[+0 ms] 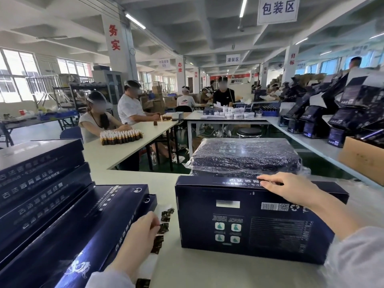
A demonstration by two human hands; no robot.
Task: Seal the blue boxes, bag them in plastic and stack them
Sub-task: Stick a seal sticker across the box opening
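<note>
The flat dark-blue cardboard box (249, 221) lies printed side up on the white bench (197, 271), right in front of the person. The right hand (291, 188) rests on its far edge, fingers laid almost straight and pressing the flap down, gripping nothing. The left hand (139, 233) curls its fingertips onto a small dark seal sticker (164, 227) on a white backing strip just left of the box and seems to pinch it.

This box looks not yet sealed. Just behind it stands a plastic-wrapped stack of blue boxes (245, 156), judged finished. At the left a leaning pile of unwrapped blue boxes (41, 196) waits.

Bare bench shows only near the person. The pile crowds the left hand, and the wrapped stack sits close behind the box's far edge.
</note>
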